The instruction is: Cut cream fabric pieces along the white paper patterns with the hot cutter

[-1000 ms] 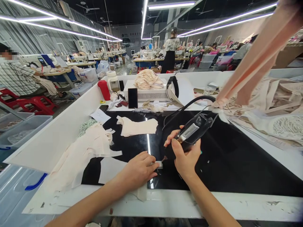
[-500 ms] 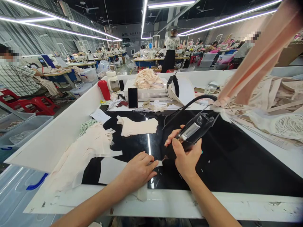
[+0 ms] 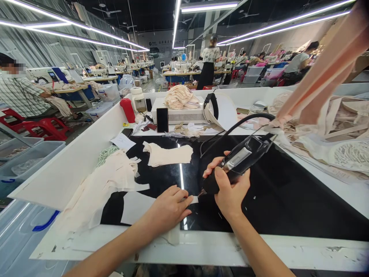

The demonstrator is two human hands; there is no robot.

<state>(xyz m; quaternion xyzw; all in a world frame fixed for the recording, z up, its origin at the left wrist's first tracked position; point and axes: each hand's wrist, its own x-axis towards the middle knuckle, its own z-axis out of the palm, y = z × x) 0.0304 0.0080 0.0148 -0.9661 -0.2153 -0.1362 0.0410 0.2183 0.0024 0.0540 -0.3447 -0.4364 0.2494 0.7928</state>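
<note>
My left hand (image 3: 172, 206) lies palm down on a white fabric piece (image 3: 135, 207) at the front of the black work surface, with its thumb apart from its fingers. A narrow white end (image 3: 195, 199) of material sticks out past its fingertips. My right hand (image 3: 232, 188) is wrapped round a black corded hand tool (image 3: 245, 154) with a silvery plate on its side. The tool slants down to the left, its thin tip close to that white end; whether they touch, I cannot tell. Pink fabric strips (image 3: 314, 88) are tied at the tool's upper end.
Pale fabric pieces (image 3: 100, 184) are heaped at left. A cream stack (image 3: 170, 154) lies farther back. Behind stand a phone (image 3: 162, 120), a white vented box (image 3: 184, 115), a red bottle (image 3: 127, 110) and a visor (image 3: 220, 109). Lace pieces (image 3: 346, 150) pile at right. People sit at sewing machines beyond.
My right hand has shifted slightly right, and the tool's upper end leans farther right with its cord and the pink strips. My left hand has stayed in place.
</note>
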